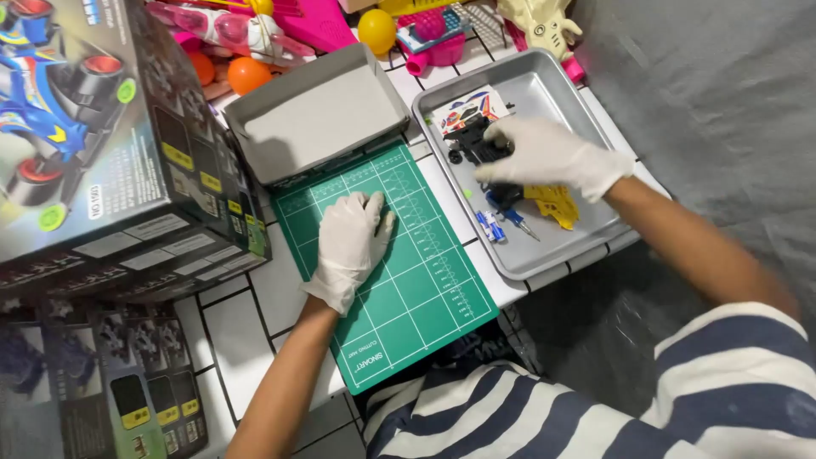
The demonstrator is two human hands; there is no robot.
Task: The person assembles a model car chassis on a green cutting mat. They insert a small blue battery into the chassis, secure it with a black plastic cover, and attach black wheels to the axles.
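Observation:
My left hand (350,240), in a white glove, lies flat with fingers together on a green cutting mat (425,280) on the white tiled table. My right hand (548,157), also gloved, reaches into a grey metal tray (561,85) and closes its fingers on a black toy-car chassis part (474,146). Beside that part lie a printed sticker sheet (466,109), a yellow plastic part (554,204) and a small blue screwdriver (518,221).
An open grey cardboard box lid (319,115) sits behind the mat. Stacked toy-car kit boxes (93,153) fill the left side. Colourful plastic toys and balls (374,30) crowd the far edge. Grey fabric (722,93) lies to the right of the tray.

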